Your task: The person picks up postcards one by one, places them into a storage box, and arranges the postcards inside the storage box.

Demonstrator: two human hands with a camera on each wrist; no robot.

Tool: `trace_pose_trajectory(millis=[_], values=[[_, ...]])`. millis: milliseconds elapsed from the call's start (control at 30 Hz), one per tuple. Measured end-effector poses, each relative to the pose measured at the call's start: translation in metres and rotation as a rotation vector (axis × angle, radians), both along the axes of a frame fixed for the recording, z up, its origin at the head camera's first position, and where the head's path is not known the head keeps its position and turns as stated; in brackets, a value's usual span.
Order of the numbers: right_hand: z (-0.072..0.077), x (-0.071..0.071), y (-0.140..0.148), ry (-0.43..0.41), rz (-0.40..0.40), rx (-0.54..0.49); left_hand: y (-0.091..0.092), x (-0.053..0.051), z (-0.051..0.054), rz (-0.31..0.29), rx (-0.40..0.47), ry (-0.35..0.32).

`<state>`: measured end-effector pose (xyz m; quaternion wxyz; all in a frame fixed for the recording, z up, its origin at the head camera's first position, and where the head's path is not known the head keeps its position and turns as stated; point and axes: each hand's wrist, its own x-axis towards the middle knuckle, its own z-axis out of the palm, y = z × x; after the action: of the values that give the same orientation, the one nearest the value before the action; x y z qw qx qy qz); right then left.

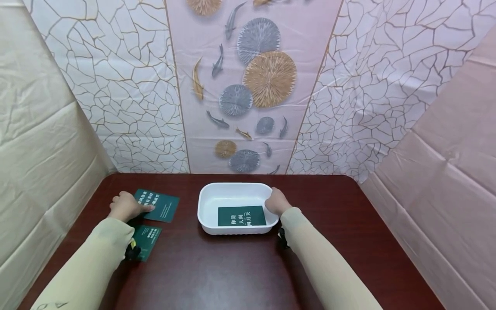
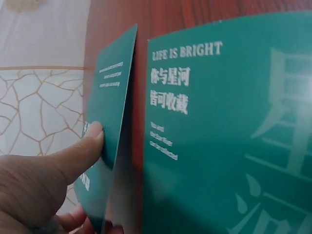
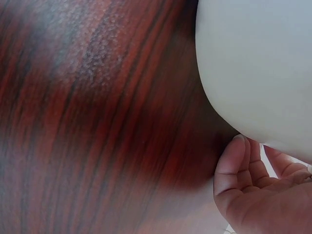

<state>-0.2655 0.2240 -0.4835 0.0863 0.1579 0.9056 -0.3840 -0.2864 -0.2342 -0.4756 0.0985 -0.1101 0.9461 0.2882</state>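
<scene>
My left hand (image 1: 125, 206) pinches a dark green printed card (image 1: 166, 209) at the left of the table. In the left wrist view the thumb lies on the face of this card (image 2: 111, 92), which stands tilted, with fingertips behind it. A second green card (image 1: 147, 241), lettered "LIFE IS BRIGHT" in the left wrist view, lies nearer me, partly under my left wrist. My right hand (image 1: 277, 201) grips the right rim of a white plastic tray (image 1: 217, 196); the right wrist view shows curled fingers (image 3: 231, 163) at its edge. Inside the tray is a green card (image 1: 240, 216).
The dark red-brown table (image 1: 217, 271) has a glossy wood-grain top. A patterned cloth (image 1: 271, 142) hangs behind its far edge, and pale cloth walls (image 1: 438, 193) stand on both sides. A dark band with a yellow bit (image 1: 133, 249) is at my left wrist.
</scene>
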Motion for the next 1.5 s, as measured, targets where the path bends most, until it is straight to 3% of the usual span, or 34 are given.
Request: trace_pose_trajectory(millis=[167,400,567,800,1033,1333,1500], values=[[0.000,-0.001,0.000,0.004,0.009,0.010,-0.004,0.003,0.001,-0.018,0.127,0.048],[0.001,0.000,0.000,0.003,0.005,0.009,-0.006,-0.002,-0.001,-0.007,0.187,0.126],[-0.001,0.000,0.001,0.007,0.013,0.017,-0.006,-0.002,0.001,0.018,0.251,0.134],[-0.002,0.000,0.000,0.010,0.021,0.023,-0.004,0.002,0.011,0.020,0.359,0.136],[-0.002,-0.001,0.000,0.010,0.028,0.031,-0.003,-0.002,0.013,0.015,0.424,0.175],[0.000,-0.001,-0.001,0.006,0.013,0.024,0.024,-0.001,0.031,0.016,0.583,0.233],[0.001,0.000,-0.001,0.001,0.007,0.022,0.045,0.004,0.042,-0.037,0.628,0.252]])
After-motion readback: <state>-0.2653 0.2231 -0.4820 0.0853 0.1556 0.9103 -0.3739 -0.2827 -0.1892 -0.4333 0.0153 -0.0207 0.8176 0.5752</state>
